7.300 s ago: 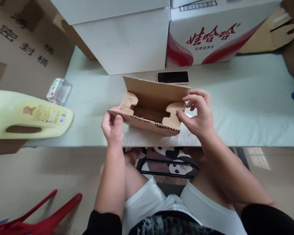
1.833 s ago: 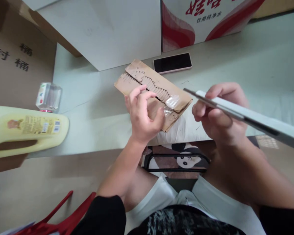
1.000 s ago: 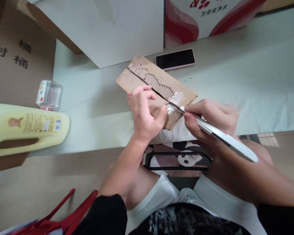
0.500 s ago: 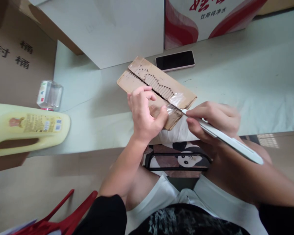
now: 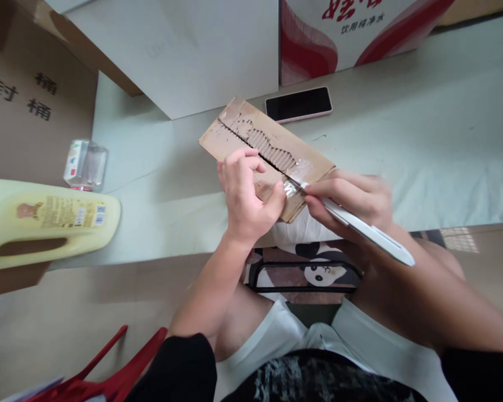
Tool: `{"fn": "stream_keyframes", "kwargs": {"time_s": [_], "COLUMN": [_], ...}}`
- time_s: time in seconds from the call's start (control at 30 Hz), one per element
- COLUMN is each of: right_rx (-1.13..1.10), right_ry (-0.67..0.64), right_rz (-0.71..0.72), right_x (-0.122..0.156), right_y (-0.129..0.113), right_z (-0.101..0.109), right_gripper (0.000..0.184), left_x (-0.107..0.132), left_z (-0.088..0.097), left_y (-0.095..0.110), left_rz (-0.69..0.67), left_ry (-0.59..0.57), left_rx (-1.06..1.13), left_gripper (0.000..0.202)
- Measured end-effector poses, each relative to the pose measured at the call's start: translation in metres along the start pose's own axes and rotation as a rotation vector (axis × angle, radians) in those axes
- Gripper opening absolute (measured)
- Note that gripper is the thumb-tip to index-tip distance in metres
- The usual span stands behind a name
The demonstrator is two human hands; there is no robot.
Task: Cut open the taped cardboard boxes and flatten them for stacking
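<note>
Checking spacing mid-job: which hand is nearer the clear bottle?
The left. The left hand is on the box, to the right of the clear bottle; the right hand is farther right, holding the cutter at the box's taped end.

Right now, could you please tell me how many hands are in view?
2: the left hand on the cardboard box, the right hand holding the white cutter.

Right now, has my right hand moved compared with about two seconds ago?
Yes: against the phone, your right hand has shifted left, bringing the white cutter to the clear tape on the cardboard box.
</note>
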State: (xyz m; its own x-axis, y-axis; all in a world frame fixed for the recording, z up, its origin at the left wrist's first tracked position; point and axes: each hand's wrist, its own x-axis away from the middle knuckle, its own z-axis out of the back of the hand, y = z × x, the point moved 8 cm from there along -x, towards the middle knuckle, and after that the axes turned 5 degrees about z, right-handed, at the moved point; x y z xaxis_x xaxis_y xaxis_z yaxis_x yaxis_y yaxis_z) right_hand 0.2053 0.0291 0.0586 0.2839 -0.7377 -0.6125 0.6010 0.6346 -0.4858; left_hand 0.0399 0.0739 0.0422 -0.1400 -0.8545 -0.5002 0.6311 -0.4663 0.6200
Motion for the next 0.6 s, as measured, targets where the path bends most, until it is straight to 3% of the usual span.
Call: {"fn": "stream_keyframes", "kwargs": {"time_s": [0.4,0.6], "right_rx": [-0.036,-0.071], "right_ry": [0.082,0.080], "right_rz": [-0.116,-0.155], "right_x": [0.000,-0.001], "right_y": [-0.008,0.003], "right_z": [0.015,0.009], "right_gripper": [0.011,0.012], "left_x": [-0.002,-0.002], "left_z": [0.001,0.001], "left_y": [0.002,0.003], "left_rz": [-0.051,-0.064], "left_ry": [0.007,0.020], "left_rx": [0.007,0.063], "left_gripper": [0.035,0.035]}}
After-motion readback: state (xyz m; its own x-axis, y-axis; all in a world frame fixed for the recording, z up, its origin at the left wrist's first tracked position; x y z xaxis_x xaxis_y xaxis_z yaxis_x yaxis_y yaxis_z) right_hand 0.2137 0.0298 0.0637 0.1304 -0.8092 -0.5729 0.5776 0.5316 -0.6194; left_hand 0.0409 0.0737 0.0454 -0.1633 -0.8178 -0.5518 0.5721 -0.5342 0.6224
